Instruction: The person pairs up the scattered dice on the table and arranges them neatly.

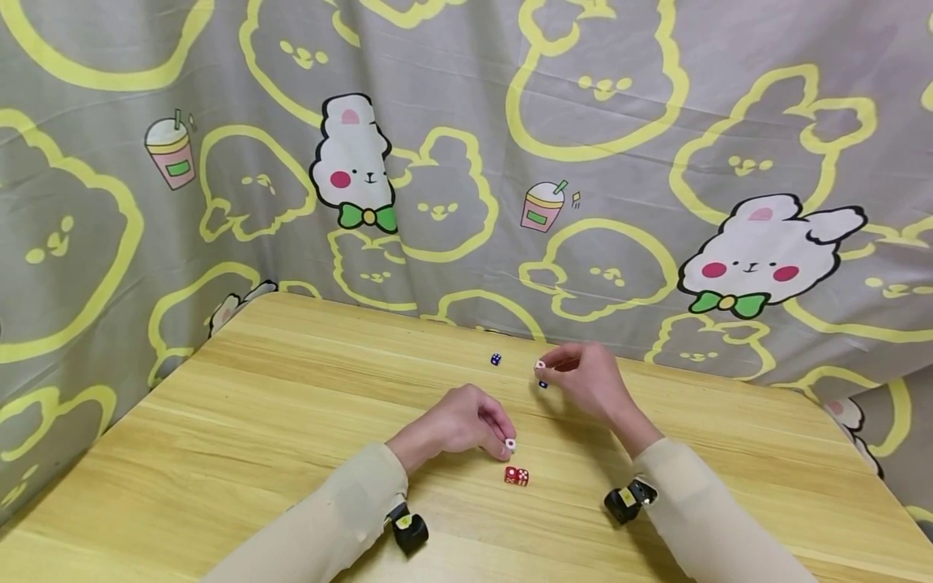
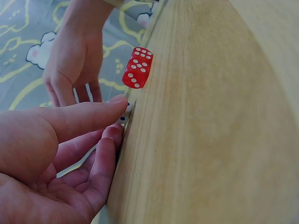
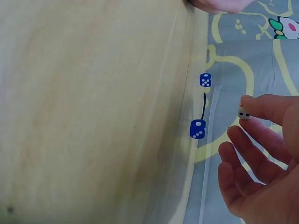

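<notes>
Between thumb and fingers, my left hand [image 1: 462, 417] pinches a white die [image 1: 511, 444] low over the table; the thumb partly covers it in the left wrist view. Two red dice [image 1: 517, 476] sit side by side just in front of that hand, toward me. Farther back, my right hand [image 1: 586, 376] holds another white die [image 3: 244, 113] by its thumb and fingertip, raised above the tabletop. Close below it lies one blue die [image 3: 198, 129]. A second blue die [image 1: 496, 359] stands a little to the left, nearer the back edge.
The wooden table [image 1: 291, 421] reaches back to a grey curtain [image 1: 466, 194] with yellow outlines and cartoon animals. Black wrist cameras [image 1: 410, 530] hang below both sleeves [image 1: 342, 502].
</notes>
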`<state>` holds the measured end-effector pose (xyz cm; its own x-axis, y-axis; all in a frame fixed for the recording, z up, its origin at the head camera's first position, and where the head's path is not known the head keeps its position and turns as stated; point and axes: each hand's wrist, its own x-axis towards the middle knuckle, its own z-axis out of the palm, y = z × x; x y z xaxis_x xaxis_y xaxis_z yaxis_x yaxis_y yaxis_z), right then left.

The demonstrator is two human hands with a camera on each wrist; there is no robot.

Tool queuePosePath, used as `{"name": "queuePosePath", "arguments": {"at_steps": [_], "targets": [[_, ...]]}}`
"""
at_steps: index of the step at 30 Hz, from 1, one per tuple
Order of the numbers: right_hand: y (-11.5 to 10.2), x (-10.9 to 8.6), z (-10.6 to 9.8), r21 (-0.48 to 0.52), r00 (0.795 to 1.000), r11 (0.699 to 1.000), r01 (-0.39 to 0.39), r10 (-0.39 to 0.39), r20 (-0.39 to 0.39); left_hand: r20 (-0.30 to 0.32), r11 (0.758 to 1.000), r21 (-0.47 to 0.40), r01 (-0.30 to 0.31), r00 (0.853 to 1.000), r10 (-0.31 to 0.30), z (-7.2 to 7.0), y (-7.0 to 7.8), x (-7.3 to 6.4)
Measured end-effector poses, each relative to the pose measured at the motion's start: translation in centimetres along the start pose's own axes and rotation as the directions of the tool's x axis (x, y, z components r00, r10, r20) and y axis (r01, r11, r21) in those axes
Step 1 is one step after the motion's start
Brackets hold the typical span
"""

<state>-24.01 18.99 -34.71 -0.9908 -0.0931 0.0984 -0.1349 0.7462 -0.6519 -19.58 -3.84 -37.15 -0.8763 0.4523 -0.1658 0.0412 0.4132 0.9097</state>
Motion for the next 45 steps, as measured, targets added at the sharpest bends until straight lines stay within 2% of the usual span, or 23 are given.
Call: {"name": "queuePosePath", "arguments": {"at_steps": [16,26,45], "targets": [[0.0,-2.1,-0.1,0.031,1.0,1.0,-0.005,0.005,0.02,0.003,1.0,-0.01,0.007,1.0,-0.007,0.1,-0.1,0.0],[-0.1,-3.5,0.0,0.014,0.999,1.0,-0.004,0.003,0.043,0.003,1.0,-0.007,0.007,1.0,-0.007,0.1,-0.1,0.0],[-0.7,-5.9,0.8,0.116,0.984,0.987,-0.114,0.096,0.15,-0.003,1.0,0.001,0.002,1.0,-0.002,0.1,0.0,-0.1]]}}
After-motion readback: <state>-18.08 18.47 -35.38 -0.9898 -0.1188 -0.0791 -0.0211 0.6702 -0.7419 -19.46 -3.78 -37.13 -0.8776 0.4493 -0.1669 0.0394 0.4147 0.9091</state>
